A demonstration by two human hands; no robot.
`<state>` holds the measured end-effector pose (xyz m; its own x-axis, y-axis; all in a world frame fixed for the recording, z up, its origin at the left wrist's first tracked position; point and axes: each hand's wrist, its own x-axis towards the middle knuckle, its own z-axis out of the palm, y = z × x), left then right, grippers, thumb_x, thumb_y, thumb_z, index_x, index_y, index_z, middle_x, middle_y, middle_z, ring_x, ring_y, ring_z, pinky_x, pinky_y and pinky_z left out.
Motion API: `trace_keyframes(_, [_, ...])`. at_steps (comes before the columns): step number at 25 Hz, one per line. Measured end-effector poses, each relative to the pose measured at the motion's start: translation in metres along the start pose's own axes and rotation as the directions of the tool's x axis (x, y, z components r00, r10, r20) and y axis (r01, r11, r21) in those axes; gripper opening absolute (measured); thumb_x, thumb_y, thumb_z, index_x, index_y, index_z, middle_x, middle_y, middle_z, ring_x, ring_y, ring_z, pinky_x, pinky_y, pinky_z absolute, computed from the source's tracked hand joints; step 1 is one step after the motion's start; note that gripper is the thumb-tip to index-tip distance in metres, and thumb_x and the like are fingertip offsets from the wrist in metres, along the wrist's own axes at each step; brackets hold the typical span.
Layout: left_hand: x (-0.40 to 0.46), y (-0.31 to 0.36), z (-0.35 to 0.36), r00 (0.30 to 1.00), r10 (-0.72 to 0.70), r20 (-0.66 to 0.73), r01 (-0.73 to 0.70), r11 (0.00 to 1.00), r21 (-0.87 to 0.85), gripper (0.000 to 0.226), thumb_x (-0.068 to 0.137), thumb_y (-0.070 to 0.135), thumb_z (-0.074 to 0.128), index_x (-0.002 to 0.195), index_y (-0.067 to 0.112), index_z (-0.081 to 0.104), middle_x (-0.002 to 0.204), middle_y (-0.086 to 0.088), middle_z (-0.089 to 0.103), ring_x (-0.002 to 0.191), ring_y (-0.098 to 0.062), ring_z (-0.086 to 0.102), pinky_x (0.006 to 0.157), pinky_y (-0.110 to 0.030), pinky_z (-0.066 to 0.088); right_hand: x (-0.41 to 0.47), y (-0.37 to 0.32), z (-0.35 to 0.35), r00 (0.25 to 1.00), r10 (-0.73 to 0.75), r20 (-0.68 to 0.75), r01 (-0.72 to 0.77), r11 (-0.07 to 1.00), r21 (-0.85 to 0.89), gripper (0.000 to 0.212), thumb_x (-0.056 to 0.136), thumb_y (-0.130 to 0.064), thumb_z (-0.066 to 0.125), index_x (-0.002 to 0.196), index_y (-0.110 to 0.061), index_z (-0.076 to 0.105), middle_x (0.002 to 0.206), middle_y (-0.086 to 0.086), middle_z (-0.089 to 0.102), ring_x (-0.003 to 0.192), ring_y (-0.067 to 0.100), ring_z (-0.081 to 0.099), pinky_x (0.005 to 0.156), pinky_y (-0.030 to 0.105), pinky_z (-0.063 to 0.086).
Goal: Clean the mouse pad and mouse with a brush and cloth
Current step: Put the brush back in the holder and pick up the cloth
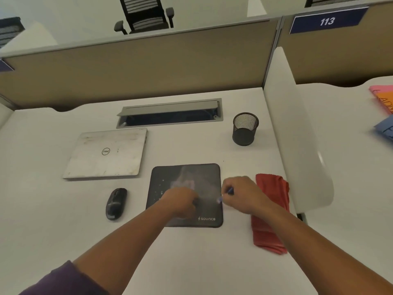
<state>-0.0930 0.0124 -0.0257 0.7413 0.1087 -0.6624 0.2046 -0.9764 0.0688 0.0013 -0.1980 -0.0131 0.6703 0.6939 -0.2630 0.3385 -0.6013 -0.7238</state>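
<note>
A: What is hard to read? Log that first.

B: The brush (225, 194). Only a blue bit of handle and a pale blurred tip show past the right hand (241, 193); its bristles cannot be made out. The left hand (180, 200) covers the middle of the mouse pad (168, 177), and its fingertips are smeared, so the exact contact is unclear. The right forearm crosses the red cloth (274, 188) and hides its middle. The coloured papers (382, 99) on the next desk are cut off by the frame edge.

A: Grips?

B: Right hand: fingers curled round the brush handle, the tip at the pad's right edge. Left hand: rests on the pad, fingers loosely bent, nothing visibly in it; whether it presses or pinches, cannot tell.

A: Positions of the task items?

B: Pad lies flat on the white desk (191, 262), centre front. Mouse (116, 203) sits to its left, apart from it, untouched. Cloth lies folded just right of the pad.

A: Others?

B: Closed laptop (106, 153) behind the mouse; mesh pen cup (245, 128) at back right.
</note>
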Motion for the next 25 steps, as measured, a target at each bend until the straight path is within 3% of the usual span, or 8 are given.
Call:
trace_keyframes(1, [0.004,0.0,-0.007,1.0,0.0,0.011,-0.001,1.0,0.024,0.045,0.086,0.029,0.052,0.131,0.035,0.06,0.137,0.0,0.057,0.119,-0.028,0.058,0.093,-0.039,0.051,0.006,-0.001,-0.011,0.989,-0.01,-0.151,0.022,0.997,0.074,0.007,0.07,-0.037,0.065,0.068,-0.031,0.064,0.068,-0.018,0.064,0.066,0.0,0.061,0.059,0.021,0.048])
trace_keyframes(3, [0.014,0.005,-0.023,1.0,0.019,-0.016,-0.018,0.997,0.075,0.044,0.088,0.028,0.051,0.131,0.033,0.06,0.135,0.003,0.06,0.118,-0.025,0.06,0.09,-0.038,0.051,0.021,0.0,-0.037,0.892,-0.022,-0.452,0.11,0.979,0.169,0.008,0.08,-0.025,0.064,0.078,-0.033,0.064,0.073,-0.024,0.062,0.07,-0.001,0.059,0.059,0.011,0.042])
trace_keyframes(6, [0.033,0.025,-0.051,0.966,0.104,-0.235,-0.092,0.994,0.062,0.038,0.09,0.021,0.047,0.125,0.032,0.056,0.133,0.004,0.061,0.109,-0.024,0.062,0.077,-0.034,0.046,0.046,0.008,-0.075,0.746,-0.01,-0.666,0.121,0.985,0.121,0.014,0.092,-0.016,0.06,0.096,-0.026,0.068,0.091,-0.019,0.064,0.08,0.004,0.058,0.067,0.011,0.042])
trace_keyframes(9, [0.057,0.046,-0.087,0.911,0.183,-0.369,-0.193,0.981,0.01,0.065,0.095,0.022,0.048,0.156,0.034,0.027,0.166,0.008,0.02,0.124,-0.024,0.053,0.086,-0.037,0.048,0.073,0.017,-0.095,0.736,0.018,-0.677,0.012,0.999,0.039,0.016,0.096,-0.022,0.056,0.102,-0.021,0.07,0.099,-0.002,0.07,0.088,0.016,0.06,0.07,0.027,0.052])
trace_keyframes(12, [0.076,0.063,-0.116,0.886,0.229,-0.403,-0.226,0.972,0.056,0.078,0.095,0.023,0.051,0.161,0.033,0.01,0.169,0.012,-0.007,0.121,-0.026,0.053,0.075,-0.033,0.045,0.092,0.02,-0.102,0.734,0.051,-0.678,-0.149,0.985,-0.086,0.017,0.097,-0.027,0.055,0.103,-0.021,0.07,0.097,0.0,0.072,0.089,0.024,0.061,0.07,0.039,0.055])
trace_keyframes(16, [0.091,0.073,-0.135,0.892,0.247,-0.378,-0.239,0.969,0.067,0.079,0.095,0.018,0.05,0.161,0.031,0.009,0.169,0.012,-0.008,0.12,-0.027,0.055,0.075,-0.035,0.048,0.116,0.024,-0.107,0.778,0.047,-0.627,-0.29,0.911,-0.291,0.018,0.099,-0.029,0.052,0.099,-0.023,0.068,0.093,0.001,0.072,0.093,0.027,0.055,0.071,0.035,0.043])
trace_keyframes(20, [0.095,0.073,-0.137,0.9,0.235,-0.368,-0.237,0.971,0.039,0.08,0.093,0.017,0.05,0.161,0.031,0.009,0.169,0.012,-0.007,0.121,-0.026,0.056,0.078,-0.036,0.051,0.122,0.021,-0.098,0.808,0.063,-0.586,-0.325,0.877,-0.354,0.039,0.093,-0.038,0.057,0.128,-0.02,0.059,0.123,0.005,0.065,0.113,0.031,0.053,0.083,0.04,0.045])
trace_keyframes(25, [0.086,0.064,-0.118,0.867,0.231,-0.441,-0.277,0.96,-0.042,0.072,0.095,0.02,0.05,0.16,0.027,0.02,0.169,0.012,0.006,0.122,-0.023,0.057,0.081,-0.032,0.047,0.082,0.03,-0.066,0.69,0.011,-0.724,-0.188,0.968,-0.164,0.056,0.083,-0.025,0.062,0.136,-0.019,0.049,0.14,0.006,0.052,0.126,0.03,0.045,0.095,0.045,0.041])
